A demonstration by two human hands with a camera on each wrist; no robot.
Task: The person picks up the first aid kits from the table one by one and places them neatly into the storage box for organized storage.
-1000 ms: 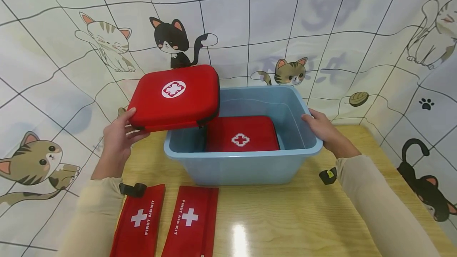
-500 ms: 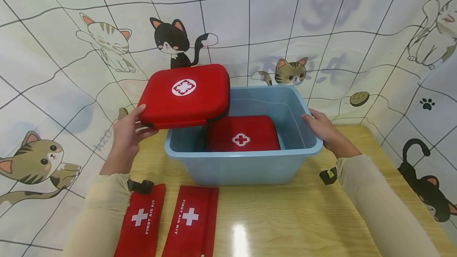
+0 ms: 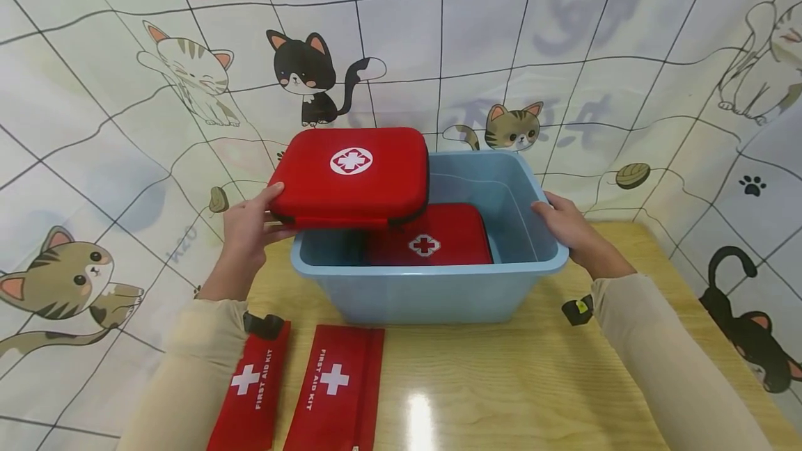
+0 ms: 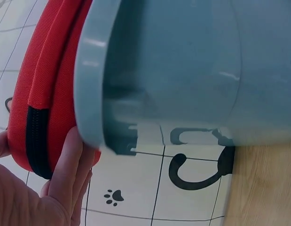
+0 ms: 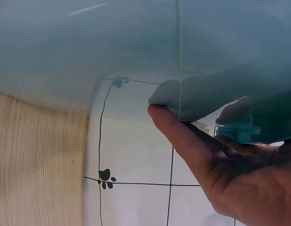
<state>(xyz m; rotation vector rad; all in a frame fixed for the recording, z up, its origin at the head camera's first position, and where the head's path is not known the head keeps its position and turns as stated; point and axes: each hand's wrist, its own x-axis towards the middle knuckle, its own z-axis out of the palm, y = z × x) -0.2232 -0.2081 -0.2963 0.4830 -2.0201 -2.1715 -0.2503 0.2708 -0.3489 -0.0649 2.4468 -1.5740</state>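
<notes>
A red zippered first aid case (image 3: 351, 183) with a white emblem is held by my left hand (image 3: 250, 232), thumb on top and fingers underneath at its left end. The case hangs over the left part of a light blue plastic bin (image 3: 413, 294). In the left wrist view the case's side (image 4: 39, 108) and black zipper show close against the bin's rim (image 4: 91, 70). Inside the bin lies a second red case (image 3: 451, 235), partly hidden by the held one. My right hand (image 3: 567, 228) grips the bin's right rim, thumb inside and fingers outside.
Two flat red first aid pouches, one at left (image 3: 250, 395) partly under my left sleeve and one beside it (image 3: 335, 392), lie on the wooden table (image 3: 476, 381) before the bin. A cat-patterned sheet (image 3: 401, 33) rises behind and at both sides.
My left hand has carried the red case rightward, further over the bin, and its tilt has levelled out. My right hand stays on the bin's rim.
</notes>
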